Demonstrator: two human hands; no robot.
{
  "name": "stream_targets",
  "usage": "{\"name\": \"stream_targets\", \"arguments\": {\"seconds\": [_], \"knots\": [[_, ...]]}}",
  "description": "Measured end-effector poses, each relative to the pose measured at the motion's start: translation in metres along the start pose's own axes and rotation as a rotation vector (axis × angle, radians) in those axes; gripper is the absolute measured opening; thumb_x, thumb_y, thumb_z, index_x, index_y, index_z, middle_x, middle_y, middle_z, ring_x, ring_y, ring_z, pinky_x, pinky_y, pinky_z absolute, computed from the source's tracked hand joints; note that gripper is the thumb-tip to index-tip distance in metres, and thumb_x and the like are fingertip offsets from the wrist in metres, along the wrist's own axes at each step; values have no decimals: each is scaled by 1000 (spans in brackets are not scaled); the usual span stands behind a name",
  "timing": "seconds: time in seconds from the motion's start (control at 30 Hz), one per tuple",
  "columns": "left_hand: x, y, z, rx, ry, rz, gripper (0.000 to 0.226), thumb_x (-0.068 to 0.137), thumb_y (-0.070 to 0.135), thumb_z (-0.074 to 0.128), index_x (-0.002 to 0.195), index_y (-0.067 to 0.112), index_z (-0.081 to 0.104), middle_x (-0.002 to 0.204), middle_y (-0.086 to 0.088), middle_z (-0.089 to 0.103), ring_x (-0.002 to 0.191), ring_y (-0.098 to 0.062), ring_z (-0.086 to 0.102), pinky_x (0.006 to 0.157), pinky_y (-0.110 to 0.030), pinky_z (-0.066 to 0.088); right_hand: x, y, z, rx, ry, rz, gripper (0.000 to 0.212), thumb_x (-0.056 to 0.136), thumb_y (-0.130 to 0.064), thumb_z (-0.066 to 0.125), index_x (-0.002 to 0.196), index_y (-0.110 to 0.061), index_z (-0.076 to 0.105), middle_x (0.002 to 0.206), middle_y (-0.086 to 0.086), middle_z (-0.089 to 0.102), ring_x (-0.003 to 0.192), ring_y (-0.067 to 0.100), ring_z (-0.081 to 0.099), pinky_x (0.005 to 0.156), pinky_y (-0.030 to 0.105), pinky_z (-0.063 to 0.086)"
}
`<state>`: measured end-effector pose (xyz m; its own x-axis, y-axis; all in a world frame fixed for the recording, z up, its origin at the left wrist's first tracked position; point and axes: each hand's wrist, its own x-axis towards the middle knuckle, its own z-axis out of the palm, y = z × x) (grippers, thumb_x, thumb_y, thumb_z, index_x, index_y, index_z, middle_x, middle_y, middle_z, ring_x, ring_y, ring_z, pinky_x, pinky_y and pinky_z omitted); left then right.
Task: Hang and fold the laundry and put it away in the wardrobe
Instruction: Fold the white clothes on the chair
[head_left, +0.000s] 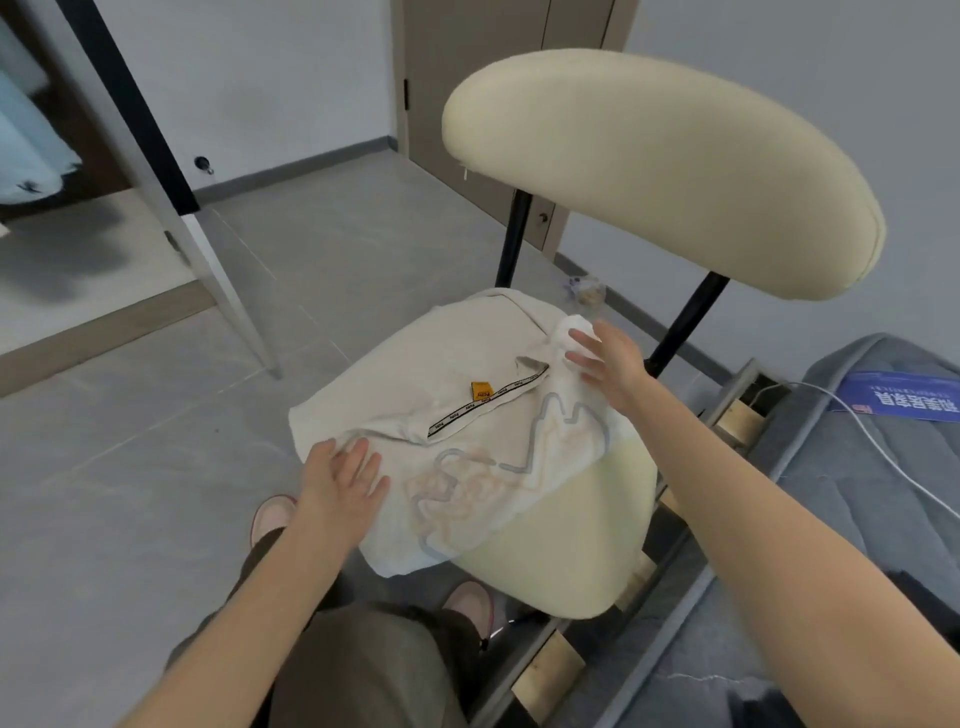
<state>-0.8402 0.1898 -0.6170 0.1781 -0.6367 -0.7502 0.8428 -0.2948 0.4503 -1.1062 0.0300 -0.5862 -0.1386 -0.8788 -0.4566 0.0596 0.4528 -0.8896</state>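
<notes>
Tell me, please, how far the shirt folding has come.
Done: the shirt lies spread on the chair seat, apparently partly folded, neck label showing. In hand: the left hand presses its near edge flat; the right hand, fingers straight, touches its bunched far side. Left: finish the folds and put it in the wardrobe.
</notes>
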Motion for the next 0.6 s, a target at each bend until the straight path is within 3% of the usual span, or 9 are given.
{"name": "stream_targets", "arguments": {"seconds": [0.07,0.13,0.23,0.3,0.43,0.5,0.6], "knots": [[-2,-11,4,133,-34,92,41,100,27,36,139,15,40,138,2,49,132,-19,41,109,-36,30,-5,7,-1,-9,-23,-8,36,102,-27,38,137,-19,40,124,0,63,107,29,64,100,42,43],[-7,-24,8,279,-58,145,33,101,19,38,133,12,47,127,-1,54,126,-21,45,104,-34,34,-11,12,-2,-67,-20,-13,35,102,-24,39,136,-16,42,123,3,63,102,29,66,96,40,47],[-14,-37,21,446,-54,96,11,97,7,47,102,6,57,96,-7,57,98,-22,54,94,-32,44,-20,22,1,-124,-35,-28,34,100,-18,43,133,-10,47,123,9,63,93,26,64,93,37,50],[-11,-38,29,424,-56,23,11,95,7,49,88,3,56,91,-11,56,86,-19,54,88,-31,47,-25,28,5,-118,-66,-23,36,98,-14,48,133,-7,46,123,11,61,93,26,62,92,36,50],[6,-25,40,320,-138,-105,27,98,26,49,114,5,50,116,-9,59,107,-23,56,96,-33,43,-30,28,20,-77,-208,51,29,97,-11,50,125,-7,50,110,13,55,86,22,58,83,34,50],[16,-14,42,259,-196,-103,35,98,36,45,122,11,49,123,-3,58,111,-23,55,95,-34,43,-28,25,30,-53,-295,94,28,97,-14,50,126,-12,46,117,11,51,90,22,54,76,32,47],[31,4,38,232,-249,47,40,100,36,40,138,25,42,135,6,52,117,-20,53,97,-33,40,-21,27,42,-63,-328,70,44,98,-23,51,140,-19,40,135,-2,51,104,23,53,89,35,45]]}}
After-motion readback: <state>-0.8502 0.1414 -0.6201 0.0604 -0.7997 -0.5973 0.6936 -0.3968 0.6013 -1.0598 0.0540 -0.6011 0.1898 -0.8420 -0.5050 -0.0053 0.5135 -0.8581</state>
